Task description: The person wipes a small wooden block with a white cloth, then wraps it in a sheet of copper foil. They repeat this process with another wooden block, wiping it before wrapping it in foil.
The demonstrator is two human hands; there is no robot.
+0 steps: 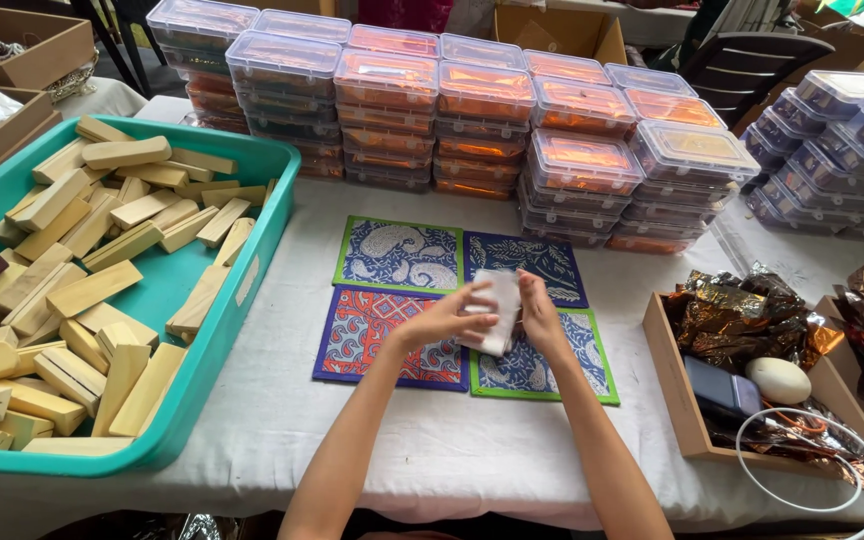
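My left hand (444, 316) and my right hand (540, 315) meet over the middle of the table and together hold a small white translucent pouch (493, 310), upright between the fingers. Under them lie several patterned cloth mats: a green-edged blue one (397, 255), a dark blue one (542, 262), a red and blue one (367, 335) and a green-edged one (562, 372). The pouch hides part of the mats' inner corners.
A teal tray (242, 290) full of pale wooden blocks (92, 290) stands at the left. Stacks of clear lidded boxes (482, 130) with orange contents line the back. A wooden box (677, 400) at the right holds crinkled bronze foil (742, 315), a white oval object (778, 380) and a dark case (720, 388).
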